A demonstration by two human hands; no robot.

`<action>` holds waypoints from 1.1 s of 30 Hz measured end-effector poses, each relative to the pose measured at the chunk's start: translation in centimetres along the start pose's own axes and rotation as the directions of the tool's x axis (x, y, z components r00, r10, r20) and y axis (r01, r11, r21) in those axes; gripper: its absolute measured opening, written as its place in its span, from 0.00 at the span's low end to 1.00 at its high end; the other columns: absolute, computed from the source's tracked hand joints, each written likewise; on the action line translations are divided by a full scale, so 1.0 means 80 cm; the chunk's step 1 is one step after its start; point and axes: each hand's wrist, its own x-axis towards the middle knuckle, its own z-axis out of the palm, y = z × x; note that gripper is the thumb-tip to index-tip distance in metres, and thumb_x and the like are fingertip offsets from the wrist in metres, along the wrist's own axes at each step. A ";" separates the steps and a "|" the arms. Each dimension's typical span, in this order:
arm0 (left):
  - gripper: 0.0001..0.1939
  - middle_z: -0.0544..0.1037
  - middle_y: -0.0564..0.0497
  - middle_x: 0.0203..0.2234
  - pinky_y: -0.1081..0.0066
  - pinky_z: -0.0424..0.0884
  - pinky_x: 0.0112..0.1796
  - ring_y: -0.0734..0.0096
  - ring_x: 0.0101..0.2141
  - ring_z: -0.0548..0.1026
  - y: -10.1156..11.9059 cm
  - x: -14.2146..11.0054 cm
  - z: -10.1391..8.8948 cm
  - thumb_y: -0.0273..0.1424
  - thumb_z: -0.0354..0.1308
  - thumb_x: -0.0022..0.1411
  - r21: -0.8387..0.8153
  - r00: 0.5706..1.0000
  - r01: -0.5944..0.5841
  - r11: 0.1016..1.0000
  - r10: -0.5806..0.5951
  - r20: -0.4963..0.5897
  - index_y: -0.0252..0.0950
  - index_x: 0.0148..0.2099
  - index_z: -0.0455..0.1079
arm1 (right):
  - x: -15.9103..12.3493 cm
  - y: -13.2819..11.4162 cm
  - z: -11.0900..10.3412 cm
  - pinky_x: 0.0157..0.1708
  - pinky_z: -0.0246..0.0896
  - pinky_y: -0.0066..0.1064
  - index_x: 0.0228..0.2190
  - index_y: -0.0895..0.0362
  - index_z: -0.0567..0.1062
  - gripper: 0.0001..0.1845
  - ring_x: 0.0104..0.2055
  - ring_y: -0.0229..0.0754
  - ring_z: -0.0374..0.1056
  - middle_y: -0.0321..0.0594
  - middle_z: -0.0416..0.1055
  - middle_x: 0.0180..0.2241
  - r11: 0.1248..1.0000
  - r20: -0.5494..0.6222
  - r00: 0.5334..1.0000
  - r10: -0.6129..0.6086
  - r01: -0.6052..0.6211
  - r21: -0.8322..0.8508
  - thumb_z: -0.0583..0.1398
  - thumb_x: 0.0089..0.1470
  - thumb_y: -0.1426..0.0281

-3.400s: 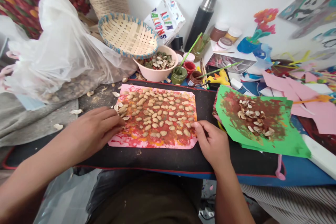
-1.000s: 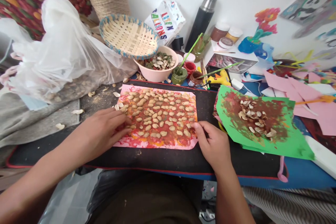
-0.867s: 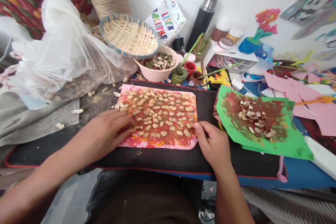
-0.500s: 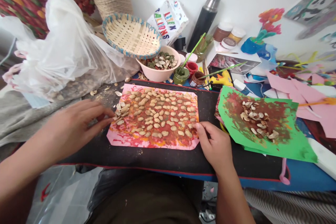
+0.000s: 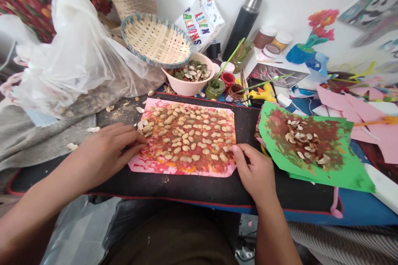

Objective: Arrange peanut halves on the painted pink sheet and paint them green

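A pink sheet of paper (image 5: pixel 139 169), smeared with red, orange and brown paint, lies flat on the black mat. Whole peanuts (image 5: pixel 186 148) in their shells cover most of it in loose rows. At the sheet's left edge, my left hand (image 5: pixel 107 153) has thumb and fingertips drawn together beside a small pile of peanut shells (image 5: pixel 144 125). What those fingertips hold, if anything, is hidden. My right hand (image 5: pixel 256 169) pinches the sheet's right edge between thumb and bent forefinger.
Right of the sheet lies green painted paper (image 5: pixel 342 174) with broken shells. Behind stand a pink bowl (image 5: pixel 189 87) of shells, a woven basket (image 5: pixel 155 41), paint jars (image 5: pixel 215 90), a yellow glue gun (image 5: pixel 264 93) and a black flask (image 5: pixel 241 29). A plastic bag (image 5: pixel 81 49) sits left.
My left hand has moved slightly right, its fingertips now over the sheet's left edge where a shell showed before. Loose shells on the mat behind it have come into view. The right hand stays put.
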 end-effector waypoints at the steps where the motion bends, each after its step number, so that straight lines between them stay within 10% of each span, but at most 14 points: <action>1: 0.28 0.91 0.46 0.43 0.55 0.81 0.49 0.53 0.44 0.88 0.001 0.000 0.001 0.52 0.50 0.89 -0.007 1.000 -0.006 1.000 0.006 -0.003 0.45 0.50 0.88 | 0.000 0.000 0.000 0.37 0.76 0.36 0.36 0.49 0.88 0.23 0.35 0.51 0.89 0.42 0.92 0.35 1.000 0.002 1.000 -0.004 0.004 -0.001 0.61 0.84 0.56; 33: 0.30 0.92 0.43 0.46 0.50 0.84 0.51 0.48 0.43 0.88 -0.020 -0.006 0.001 0.58 0.49 0.85 0.091 0.997 0.074 0.993 -0.077 0.026 0.46 0.50 0.86 | -0.001 0.002 0.001 0.37 0.74 0.35 0.37 0.50 0.88 0.24 0.34 0.50 0.88 0.42 0.92 0.36 0.999 -0.027 0.999 -0.040 0.040 -0.022 0.60 0.86 0.56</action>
